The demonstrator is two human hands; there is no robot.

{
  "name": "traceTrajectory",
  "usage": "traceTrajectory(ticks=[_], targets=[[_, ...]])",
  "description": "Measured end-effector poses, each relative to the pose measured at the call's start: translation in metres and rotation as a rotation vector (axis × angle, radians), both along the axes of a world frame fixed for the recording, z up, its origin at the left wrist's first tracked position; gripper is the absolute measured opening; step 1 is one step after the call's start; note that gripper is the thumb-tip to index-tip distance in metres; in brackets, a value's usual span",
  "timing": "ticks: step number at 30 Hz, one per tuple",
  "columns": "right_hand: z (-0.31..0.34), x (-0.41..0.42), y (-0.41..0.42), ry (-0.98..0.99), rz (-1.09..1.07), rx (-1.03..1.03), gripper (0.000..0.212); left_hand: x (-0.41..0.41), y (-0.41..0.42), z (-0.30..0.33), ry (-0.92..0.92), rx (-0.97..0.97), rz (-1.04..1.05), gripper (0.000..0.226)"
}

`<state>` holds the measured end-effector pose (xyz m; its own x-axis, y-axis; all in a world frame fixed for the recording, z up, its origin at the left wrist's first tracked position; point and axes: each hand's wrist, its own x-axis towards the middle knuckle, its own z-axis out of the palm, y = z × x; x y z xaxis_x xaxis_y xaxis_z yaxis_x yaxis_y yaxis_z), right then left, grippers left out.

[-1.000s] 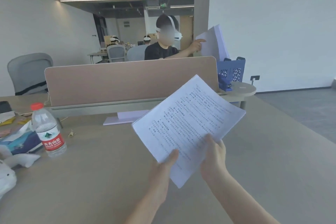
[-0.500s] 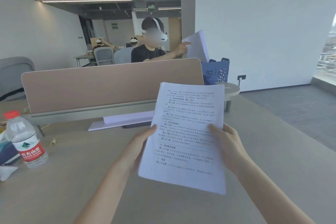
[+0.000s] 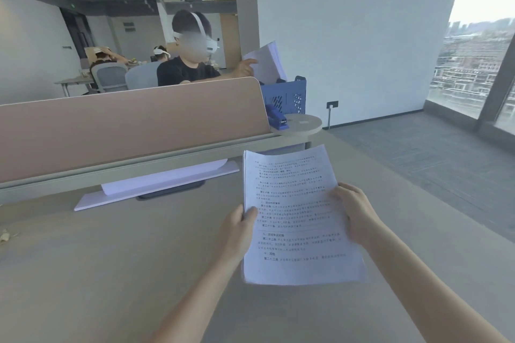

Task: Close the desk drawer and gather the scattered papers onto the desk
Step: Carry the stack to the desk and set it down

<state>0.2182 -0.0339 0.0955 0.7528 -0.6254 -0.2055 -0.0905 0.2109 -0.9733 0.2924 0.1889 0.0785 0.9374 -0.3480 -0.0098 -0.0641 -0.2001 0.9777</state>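
Observation:
A stack of printed white papers (image 3: 295, 217) is held upright-facing above the beige desk (image 3: 111, 273), right of centre. My left hand (image 3: 237, 228) grips its left edge with the thumb on top. My right hand (image 3: 354, 214) grips the right edge. Further back, more white sheets (image 3: 158, 181) lie on the desk against the foot of the divider. The desk drawer is out of sight.
A tan divider panel (image 3: 125, 122) runs across the back of the desk. Behind it sits a person in a headset holding papers (image 3: 267, 61). A blue basket (image 3: 287, 97) and a blue stapler (image 3: 277, 120) stand on a round shelf (image 3: 303, 124). Grey floor and a window lie to the right.
The paper stack has turned from tilted to straight and my hands moved from its bottom to its two sides. The view swung right, so the water bottle left the frame.

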Motion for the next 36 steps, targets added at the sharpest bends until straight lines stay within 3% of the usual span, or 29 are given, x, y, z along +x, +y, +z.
traceTrajectory(ticks=[9,17,20,22,26,36], targets=[[-0.019,0.005,-0.089,0.061,-0.023,-0.062,0.021,0.01,-0.084,-0.021,-0.035,0.032,0.061,0.034],[-0.032,0.025,-0.156,0.118,0.018,-0.152,0.023,0.03,-0.15,-0.033,0.018,0.133,0.026,0.024],[-0.038,0.031,-0.18,0.145,0.029,-0.172,0.022,0.038,-0.17,-0.037,0.001,0.16,0.008,0.003],[-0.044,0.037,-0.194,0.163,0.025,-0.214,0.02,0.044,-0.183,-0.041,-0.01,0.15,-0.006,0.024],[-0.058,0.049,-0.219,0.206,0.01,-0.34,0.017,0.053,-0.203,-0.051,-0.134,0.248,-0.041,0.039],[-0.065,0.08,-0.246,0.375,-0.003,-0.698,0.027,0.064,-0.225,-0.062,-0.487,0.599,-0.049,0.03]])
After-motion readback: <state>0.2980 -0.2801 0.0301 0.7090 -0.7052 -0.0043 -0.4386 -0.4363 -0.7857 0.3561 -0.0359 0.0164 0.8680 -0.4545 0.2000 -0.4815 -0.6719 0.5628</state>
